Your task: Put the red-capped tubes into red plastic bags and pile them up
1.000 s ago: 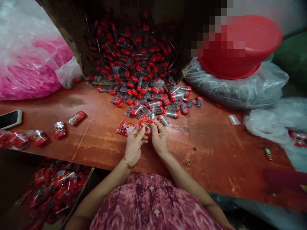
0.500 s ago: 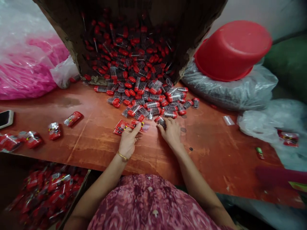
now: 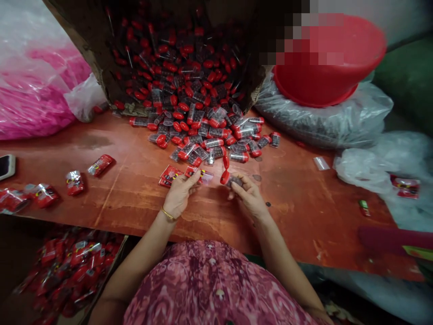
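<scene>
My left hand [image 3: 179, 193], with a gold bracelet at the wrist, pinches a red printed wrapper [image 3: 193, 171] with a clear end. Under and beside its fingers lie more flat red wrappers [image 3: 168, 175] on the table. My right hand [image 3: 249, 195] grips a small clear plastic container [image 3: 234, 181] of dark pellets, tilted with its red end toward the left hand. Its red cap [image 3: 224, 176] appears flipped up. Just beyond both hands spreads a heap of similar red-capped containers [image 3: 213, 143], spilling from a cardboard box [image 3: 94, 67] on its side.
Wrapped red packs [image 3: 74, 182] and a phone [image 3: 6, 167] lie on the left of the orange-red table [image 3: 135, 212]. Below sits a box of red packs [image 3: 74, 266]. Bags of pink pieces [image 3: 37, 99] stand left; a red tub [image 3: 324, 67] rests on a plastic bag [image 3: 321, 122] at right.
My right hand has lifted the container off the heap's near edge and drawn it closer, turning its red end leftward. My left hand stays almost in place with the wrapper.
</scene>
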Demonstrator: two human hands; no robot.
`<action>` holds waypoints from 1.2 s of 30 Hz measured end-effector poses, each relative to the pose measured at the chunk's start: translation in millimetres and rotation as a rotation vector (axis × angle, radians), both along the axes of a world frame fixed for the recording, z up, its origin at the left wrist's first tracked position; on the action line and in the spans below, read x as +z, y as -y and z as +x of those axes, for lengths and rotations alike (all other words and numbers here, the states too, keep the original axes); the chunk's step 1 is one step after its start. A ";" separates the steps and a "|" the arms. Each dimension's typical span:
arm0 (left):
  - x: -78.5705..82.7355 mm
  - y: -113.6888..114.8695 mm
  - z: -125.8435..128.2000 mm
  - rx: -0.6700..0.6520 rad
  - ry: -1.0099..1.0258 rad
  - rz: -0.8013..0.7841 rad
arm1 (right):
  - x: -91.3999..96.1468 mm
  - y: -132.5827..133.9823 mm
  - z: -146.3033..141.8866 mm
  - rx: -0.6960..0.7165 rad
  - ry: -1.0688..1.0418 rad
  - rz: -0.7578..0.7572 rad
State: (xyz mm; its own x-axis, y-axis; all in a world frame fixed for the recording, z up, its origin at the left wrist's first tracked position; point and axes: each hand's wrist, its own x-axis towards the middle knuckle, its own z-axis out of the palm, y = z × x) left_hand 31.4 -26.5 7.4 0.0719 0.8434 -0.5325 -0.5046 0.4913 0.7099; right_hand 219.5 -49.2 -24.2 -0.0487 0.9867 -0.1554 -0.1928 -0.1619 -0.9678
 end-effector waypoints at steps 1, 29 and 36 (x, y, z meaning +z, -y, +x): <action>0.9 -1.6 2.2 -0.024 0.034 0.040 | 0.8 1.2 -0.4 0.018 -0.057 -0.044; 18.1 -6.0 32.3 -0.023 0.167 0.379 | 3.3 -6.0 -1.7 -0.050 -0.838 -0.298; 1.6 1.4 24.5 -0.052 0.153 0.297 | 4.2 -4.3 30.2 -0.141 -0.657 -0.309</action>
